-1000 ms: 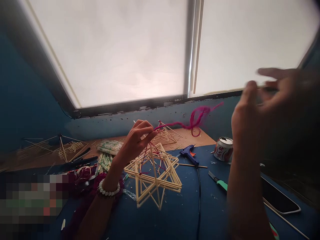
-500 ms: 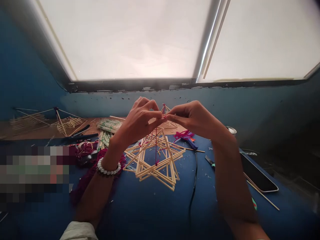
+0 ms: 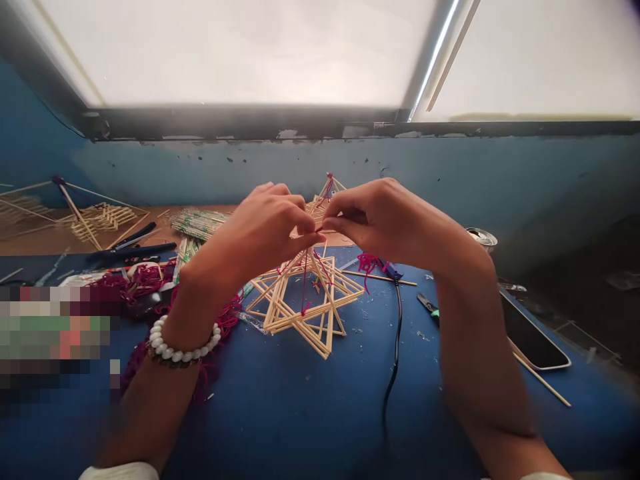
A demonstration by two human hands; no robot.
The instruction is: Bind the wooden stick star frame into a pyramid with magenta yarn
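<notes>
From the head camera, the star-shaped stick frame (image 3: 300, 320) sits on the blue tabletop (image 3: 300, 407), directly under both hands. Its pale sticks already form layered triangular points, and magenta yarn (image 3: 305, 287) runs through its centre and across the upper sticks. How much binding is left can't be told, since the hands hide the top of the frame. The left fingers (image 3: 306, 223) are pinched closed on the yarn near the frame's top, and a bead bracelet (image 3: 183, 343) circles that wrist. The right fingers (image 3: 345, 217) curl in just beside them, almost closed, though whether they grip the yarn is hidden. Behind the hands, a smaller stick pyramid (image 3: 327, 190) rises, yarn at its tip. Around them lie a magenta yarn tangle (image 3: 140, 280), bundled sticks (image 3: 197, 225), a black cable (image 3: 397, 333) and a phone (image 3: 530, 337) — with a partly built stick frame (image 3: 103, 220) off to the left.
</notes>
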